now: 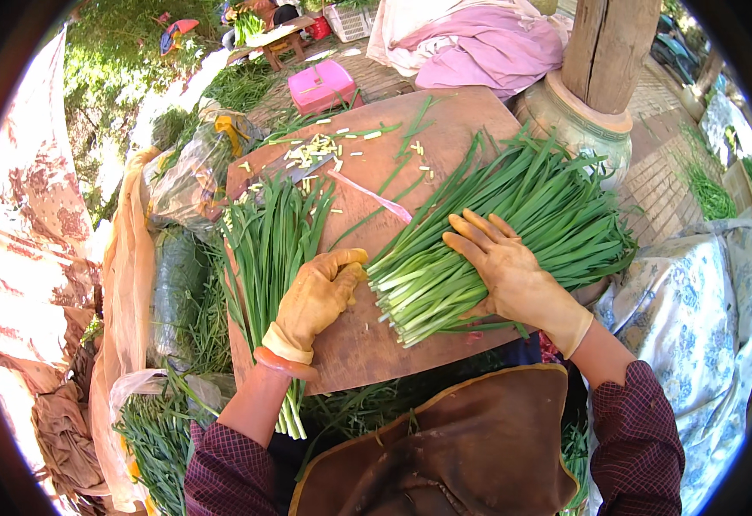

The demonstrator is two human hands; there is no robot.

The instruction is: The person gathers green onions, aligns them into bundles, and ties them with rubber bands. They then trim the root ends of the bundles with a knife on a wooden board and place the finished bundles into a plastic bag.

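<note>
the right hand (514,279) lies spread on a big bunch of green leaves (557,193). the left hand (317,297) is curled; i can't tell if it pinches anything. a smaller bunch (273,228) is beside it. both bunches lie on a brown board (367,348). farther out is a pink box (320,86).

Looks like an open-air yard, judging by brick paving (649,206), sunlit shrubs (105,73), a wooden post (610,56) and leafy greens (557,193).

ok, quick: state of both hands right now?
Left yellow-gloved hand: curled closed; can't tell whether its grip holds anything.
Right yellow-gloved hand: open, spread on the larger bundle of long, flat green leaves.
</note>
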